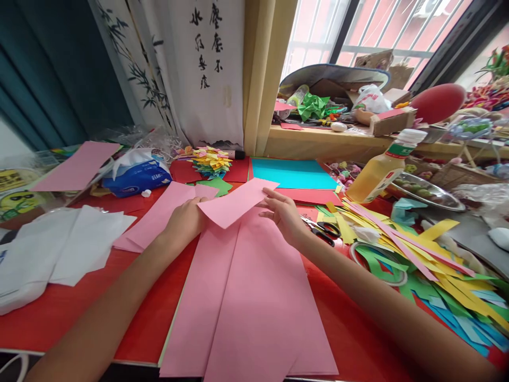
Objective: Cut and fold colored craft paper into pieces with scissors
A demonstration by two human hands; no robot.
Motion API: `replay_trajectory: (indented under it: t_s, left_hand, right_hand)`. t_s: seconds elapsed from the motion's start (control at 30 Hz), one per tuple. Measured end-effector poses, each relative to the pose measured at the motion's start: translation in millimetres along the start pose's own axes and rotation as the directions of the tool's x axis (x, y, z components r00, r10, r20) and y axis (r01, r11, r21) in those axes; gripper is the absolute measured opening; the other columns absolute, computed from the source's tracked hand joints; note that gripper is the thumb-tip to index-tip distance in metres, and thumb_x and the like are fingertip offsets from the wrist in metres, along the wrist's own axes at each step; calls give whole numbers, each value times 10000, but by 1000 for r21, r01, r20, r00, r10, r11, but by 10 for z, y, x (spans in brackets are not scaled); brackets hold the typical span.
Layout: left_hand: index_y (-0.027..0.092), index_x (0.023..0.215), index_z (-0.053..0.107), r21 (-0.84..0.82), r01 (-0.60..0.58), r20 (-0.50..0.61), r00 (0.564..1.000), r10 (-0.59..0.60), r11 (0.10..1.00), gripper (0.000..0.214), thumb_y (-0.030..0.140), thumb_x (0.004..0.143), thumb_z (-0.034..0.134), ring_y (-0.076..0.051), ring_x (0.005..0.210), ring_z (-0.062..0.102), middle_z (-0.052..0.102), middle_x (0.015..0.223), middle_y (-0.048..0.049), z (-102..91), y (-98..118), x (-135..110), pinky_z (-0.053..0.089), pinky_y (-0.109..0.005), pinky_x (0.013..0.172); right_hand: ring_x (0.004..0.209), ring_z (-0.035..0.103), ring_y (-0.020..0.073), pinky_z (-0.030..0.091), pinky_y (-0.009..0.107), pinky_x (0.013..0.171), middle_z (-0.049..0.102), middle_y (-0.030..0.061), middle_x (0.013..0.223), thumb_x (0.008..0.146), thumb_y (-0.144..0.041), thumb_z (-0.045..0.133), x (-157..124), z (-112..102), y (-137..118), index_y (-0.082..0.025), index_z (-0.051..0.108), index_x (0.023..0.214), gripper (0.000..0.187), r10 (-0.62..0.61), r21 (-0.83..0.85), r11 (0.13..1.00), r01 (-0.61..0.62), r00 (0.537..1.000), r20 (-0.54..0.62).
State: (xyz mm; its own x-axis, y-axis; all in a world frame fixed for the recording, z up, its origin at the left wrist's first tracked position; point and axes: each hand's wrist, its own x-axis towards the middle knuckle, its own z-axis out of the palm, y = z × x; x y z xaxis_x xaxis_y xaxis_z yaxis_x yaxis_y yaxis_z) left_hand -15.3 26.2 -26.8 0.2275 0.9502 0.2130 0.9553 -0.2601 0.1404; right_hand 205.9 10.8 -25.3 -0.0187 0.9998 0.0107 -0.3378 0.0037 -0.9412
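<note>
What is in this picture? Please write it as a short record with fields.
Work: large pink sheet lying on the red table, smaller pink piece over its top end
Left hand: at the piece's left corner, fingertips hidden under it
Right hand: fingers stretched, touching the piece's right edge
Right side: scissors, coloured paper strips, bottle
Left side: white paper, blue tissue pack

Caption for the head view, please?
Left hand and right hand hold a pink paper piece above a long pink paper sheet on a red table, beside black-handled scissors.
</note>
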Motion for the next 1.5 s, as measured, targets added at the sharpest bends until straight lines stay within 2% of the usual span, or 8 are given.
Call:
replay_trajectory:
  t_s: [0.17, 0.47, 0.7, 0.83, 0.9, 1.1, 1.3, 1.5]
  left_hand:
    - [159, 892, 586, 133, 17, 44, 999, -23, 991, 323, 365, 831, 344, -262, 833, 599, 644, 906, -116, -84, 39, -22, 409, -303, 597]
    - [54, 884, 590, 365, 72, -27, 997, -66, 928, 357, 177, 833, 258, -321, 779, 613, 636, 837, -188, 31, -27, 53, 446, -386, 591]
    - [48, 882, 597, 389, 138, -65, 990, -122, 911, 361, 160, 825, 259, -313, 790, 610, 637, 860, -204, 27, -54, 38, 446, -374, 597]
    - [50, 869, 604, 381, 146, -104, 988, -114, 913, 357, 264, 831, 321, -324, 806, 601, 635, 864, -208, 10, -53, 24, 441, -373, 605]
    - [51, 873, 605, 381, 148, -98, 988, -119, 913, 362, 297, 822, 345, -324, 814, 595, 633, 879, -208, 9, -59, 25, 440, -375, 610]
    - [44, 881, 609, 372, 169, -67, 986, -155, 913, 334, 247, 807, 355, -322, 815, 591, 629, 881, -215, 10, -108, 36, 434, -372, 625]
    - [35, 901, 598, 374, 146, -89, 989, -121, 916, 331, 201, 816, 325, -331, 835, 573, 616, 882, -220, 28, -153, 12, 431, -389, 633]
    - [37, 944, 578, 345, 38, -190, 981, 30, 938, 319, 184, 832, 318, -329, 946, 517, 587, 924, -215, 2, -121, 32, 427, -420, 739]
  right_hand:
    - [726, 576, 130, 529, 246, 582, 600, 43, 827, 736, -159, 513, -33, 7, 90, -158, 547, 1102, 368, 13, -25, 1000, -13, 1000, 5]
    - [957, 576, 167, 563, 308, 712, 542, 45, 1123, 748, -199, 500, -22, -149, 188, -237, 394, 1288, 552, -50, 26, 998, 51, 998, -34]
    - [1177, 439, 184, 532, 327, 809, 39, -75, 1478, 761, -226, 520, -66, -89, 208, -379, 262, 1341, 653, -112, 9, 994, 111, 993, 37]
    - [1228, 390, 192, 508, 304, 842, -55, -73, 1479, 766, -261, 553, -88, -90, 200, -369, 206, 1364, 700, -57, 0, 998, 57, 996, 66]
    - [1211, 417, 193, 503, 297, 847, -7, -44, 1484, 761, -269, 570, -83, -99, 207, -351, 195, 1373, 723, -23, 0, 1000, 23, 997, 69]
    - [1161, 476, 183, 479, 324, 872, 422, 56, 1342, 779, -225, 539, -32, -144, 275, -282, 225, 1379, 680, 21, -12, 1000, -20, 995, 95]
    - [1117, 513, 160, 438, 305, 921, 489, 54, 1270, 761, -142, 532, -30, -158, 269, -275, 263, 1370, 679, 62, -78, 996, -53, 991, 120]
    - [782, 627, 129, 512, 291, 781, 613, 58, 989, 783, -132, 492, -76, -130, 79, -191, 388, 1305, 536, 145, -371, 923, -100, 985, 96]
